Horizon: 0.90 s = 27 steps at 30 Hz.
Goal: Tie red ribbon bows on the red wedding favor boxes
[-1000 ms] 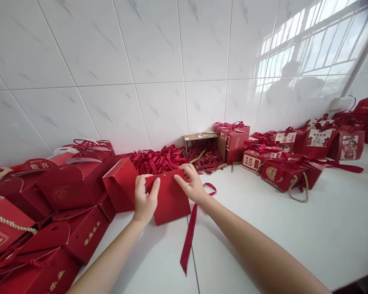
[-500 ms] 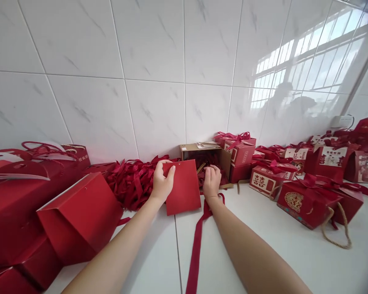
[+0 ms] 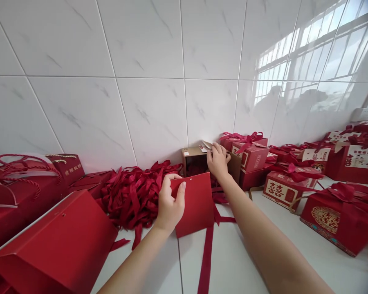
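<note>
My left hand [image 3: 171, 201] is closed on the upper left edge of a red gift box [image 3: 196, 206], thumb on its front face. The box tilts slightly, and a small hole shows near its top edge. Behind it, my right hand [image 3: 218, 160] reaches to the small stack of cards [image 3: 205, 148] on top of an open cardboard box [image 3: 194, 152]. Its fingers are bent around a card's edge, partly hiding it. A dark red ribbon [image 3: 206, 259] trails from below the held box toward me.
A heap of dark red ribbons [image 3: 135, 196] lies left of the cardboard box. A large red box [image 3: 58, 241] stands at the left front. Ribboned gift boxes [image 3: 280, 190] line the right side. A white tiled wall [image 3: 150, 106] rises behind.
My right hand has moved up from the mouth of the cardboard box to the cards on top. My left hand and the gift box sit slightly lower and further right in view.
</note>
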Each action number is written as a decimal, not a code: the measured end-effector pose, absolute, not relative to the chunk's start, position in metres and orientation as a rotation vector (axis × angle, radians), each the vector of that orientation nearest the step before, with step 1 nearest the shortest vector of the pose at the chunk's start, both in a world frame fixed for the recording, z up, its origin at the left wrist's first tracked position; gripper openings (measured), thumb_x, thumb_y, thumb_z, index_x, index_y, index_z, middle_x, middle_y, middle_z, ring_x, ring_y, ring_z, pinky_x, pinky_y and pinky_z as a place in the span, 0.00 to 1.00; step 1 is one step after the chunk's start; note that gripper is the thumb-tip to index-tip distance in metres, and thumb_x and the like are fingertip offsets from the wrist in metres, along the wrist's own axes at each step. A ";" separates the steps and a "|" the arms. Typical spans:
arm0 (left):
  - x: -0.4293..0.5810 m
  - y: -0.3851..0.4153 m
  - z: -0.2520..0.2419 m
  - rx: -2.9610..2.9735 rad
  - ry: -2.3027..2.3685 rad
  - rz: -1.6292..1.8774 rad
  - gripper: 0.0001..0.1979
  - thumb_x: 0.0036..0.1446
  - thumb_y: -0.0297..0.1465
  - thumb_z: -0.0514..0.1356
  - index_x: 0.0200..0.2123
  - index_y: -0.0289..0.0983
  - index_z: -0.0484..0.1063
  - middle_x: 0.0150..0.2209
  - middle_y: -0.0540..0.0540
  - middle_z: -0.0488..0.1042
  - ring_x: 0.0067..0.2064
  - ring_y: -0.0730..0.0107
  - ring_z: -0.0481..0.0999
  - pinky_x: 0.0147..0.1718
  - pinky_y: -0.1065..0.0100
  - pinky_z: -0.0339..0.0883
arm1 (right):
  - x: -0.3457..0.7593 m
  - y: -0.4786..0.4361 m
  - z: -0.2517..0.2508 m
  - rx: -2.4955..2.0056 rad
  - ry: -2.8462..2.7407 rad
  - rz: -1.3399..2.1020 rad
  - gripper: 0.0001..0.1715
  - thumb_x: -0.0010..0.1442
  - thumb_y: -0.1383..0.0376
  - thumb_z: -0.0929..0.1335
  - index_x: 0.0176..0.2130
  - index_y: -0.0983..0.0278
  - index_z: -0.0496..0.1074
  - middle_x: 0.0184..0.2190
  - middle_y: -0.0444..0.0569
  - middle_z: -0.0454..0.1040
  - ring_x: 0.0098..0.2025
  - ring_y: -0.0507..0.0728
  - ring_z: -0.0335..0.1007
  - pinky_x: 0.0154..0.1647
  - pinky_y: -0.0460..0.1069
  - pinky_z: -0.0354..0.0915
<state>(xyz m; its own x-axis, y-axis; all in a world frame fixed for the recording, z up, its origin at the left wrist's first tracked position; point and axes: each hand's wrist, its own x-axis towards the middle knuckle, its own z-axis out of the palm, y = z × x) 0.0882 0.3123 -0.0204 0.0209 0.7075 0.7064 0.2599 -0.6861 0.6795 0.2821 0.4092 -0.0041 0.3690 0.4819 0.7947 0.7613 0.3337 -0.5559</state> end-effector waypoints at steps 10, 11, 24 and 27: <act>0.089 0.275 -0.015 1.851 0.929 1.621 0.04 0.57 0.31 0.55 0.37 0.40 0.63 0.36 0.47 0.70 0.39 0.64 0.72 0.41 0.64 0.64 | 0.256 0.284 0.030 -0.874 -1.062 0.217 0.36 0.52 0.66 0.68 0.59 0.60 0.56 0.37 0.48 0.72 0.32 0.54 0.72 0.35 0.51 0.71; 0.087 0.266 -0.014 1.848 0.924 1.609 0.04 0.57 0.31 0.55 0.37 0.40 0.63 0.36 0.47 0.70 0.39 0.64 0.72 0.41 0.64 0.64 | 0.253 0.268 0.030 -0.827 -1.070 0.323 0.44 0.50 0.67 0.69 0.62 0.58 0.50 0.37 0.47 0.72 0.32 0.54 0.72 0.34 0.51 0.72; 0.061 0.176 -0.016 1.718 0.858 1.535 0.08 0.59 0.35 0.57 0.41 0.41 0.62 0.42 0.46 0.69 0.46 0.63 0.71 0.48 0.62 0.63 | 0.239 0.175 0.009 -0.689 -1.288 0.838 0.17 0.51 0.65 0.70 0.44 0.58 0.69 0.45 0.49 0.76 0.45 0.60 0.73 0.45 0.55 0.70; 0.065 0.174 -0.021 1.663 0.813 1.558 0.11 0.60 0.37 0.55 0.45 0.42 0.59 0.47 0.44 0.68 0.52 0.62 0.69 0.50 0.60 0.63 | 0.239 0.166 -0.006 -0.709 -1.309 0.891 0.14 0.53 0.60 0.70 0.41 0.58 0.71 0.43 0.47 0.77 0.43 0.59 0.74 0.43 0.54 0.69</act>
<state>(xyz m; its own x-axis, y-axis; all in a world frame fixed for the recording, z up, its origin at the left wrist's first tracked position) 0.0650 0.1742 -0.0209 0.0763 0.8297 0.5530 -0.0211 -0.5531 0.8328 0.2392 0.1657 -0.0060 0.0307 0.8652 0.5004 -0.1480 0.4991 -0.8538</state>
